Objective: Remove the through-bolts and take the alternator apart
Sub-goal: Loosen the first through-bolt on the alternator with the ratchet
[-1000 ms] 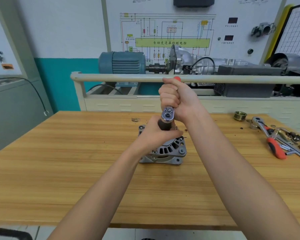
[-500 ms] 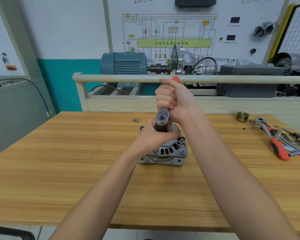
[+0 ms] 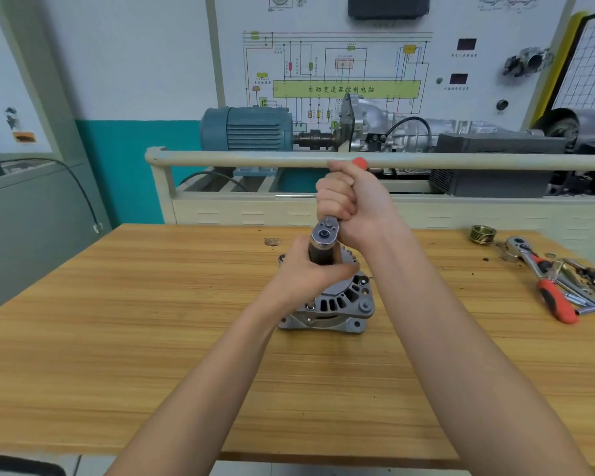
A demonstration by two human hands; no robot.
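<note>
Below the left hand, which grips the socket, sits the alternator.

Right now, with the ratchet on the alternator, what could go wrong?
1. The alternator stands loose on the table, steadied only by the left hand on the socket; a hard pull may tip it.
2. If the ratchet slips off, the right hand could strike the rail right behind it.
</note>
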